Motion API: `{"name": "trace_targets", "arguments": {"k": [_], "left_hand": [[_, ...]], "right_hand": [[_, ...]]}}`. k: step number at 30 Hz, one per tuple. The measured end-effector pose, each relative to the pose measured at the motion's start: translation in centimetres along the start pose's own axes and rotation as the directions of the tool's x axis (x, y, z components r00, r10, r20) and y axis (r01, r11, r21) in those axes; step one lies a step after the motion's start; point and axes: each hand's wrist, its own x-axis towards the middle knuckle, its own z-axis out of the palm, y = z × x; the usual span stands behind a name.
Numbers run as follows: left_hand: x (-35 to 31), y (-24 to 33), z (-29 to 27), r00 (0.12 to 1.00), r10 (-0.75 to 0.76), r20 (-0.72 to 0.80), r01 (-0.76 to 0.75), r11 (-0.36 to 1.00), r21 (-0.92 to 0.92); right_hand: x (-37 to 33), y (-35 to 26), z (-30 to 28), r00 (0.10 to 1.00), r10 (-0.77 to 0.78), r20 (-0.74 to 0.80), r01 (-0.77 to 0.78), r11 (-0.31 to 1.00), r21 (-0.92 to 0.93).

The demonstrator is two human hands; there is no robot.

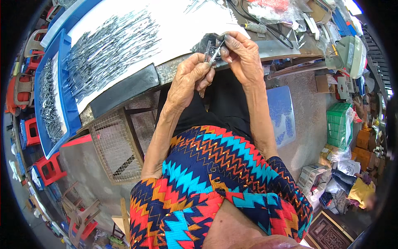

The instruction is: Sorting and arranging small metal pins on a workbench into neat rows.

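My left hand (190, 76) is closed, pinching a slim silvery stick (215, 54) and a short, clear-looking piece (207, 50) between thumb and fingers. The thumb and fingertips of my right hand (243, 54) close on the upper end of the same stick. Both hands meet over the table's near edge. Just behind them lies a small dark heap (202, 44), partly hidden by my fingers. Farther left, many thin dark and silvery sticks (118, 45) are spread side by side on a white sheet (178, 18). What exactly the sticks are is too small to tell.
A blue tray (73, 110) of small dark parts stands at the left table end. Behind my right hand lie a screwdriver (256, 28) and a black cable (277, 36). A green scale-like device (352, 56) stands right. A green crate (338, 124) and red stools (49, 169) are on the floor.
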Motion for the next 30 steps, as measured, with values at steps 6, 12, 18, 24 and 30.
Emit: {"name": "trace_targets", "arguments": {"k": [6,12,18,24,30], "left_hand": [[0.0,-0.2,-0.1,0.999,-0.052,0.011,0.053,0.994,-0.097],[-0.1,-0.5,0.0,0.997,-0.065,0.034,0.07,0.98,-0.186],[-0.1,-0.4,0.0,0.996,-0.062,0.059,0.073,0.979,-0.19],[-0.3,-0.4,-0.1,0.998,-0.068,-0.003,0.068,0.996,-0.052],[-0.4,-0.2,0.0,0.993,-0.115,-0.026,0.115,0.993,0.007]], "right_hand": [[-0.3,0.1,0.1,1.0,0.025,0.008,-0.025,0.999,0.03],[-0.4,0.3,0.3,1.0,0.013,-0.006,-0.013,1.0,0.004],[-0.6,0.2,0.3,1.0,0.007,-0.004,-0.007,0.992,-0.127],[-0.8,-0.3,-0.2,1.0,0.026,0.005,-0.022,0.939,-0.343],[-1.6,-0.1,0.0,0.999,-0.039,-0.032,0.017,0.856,-0.517]]}}
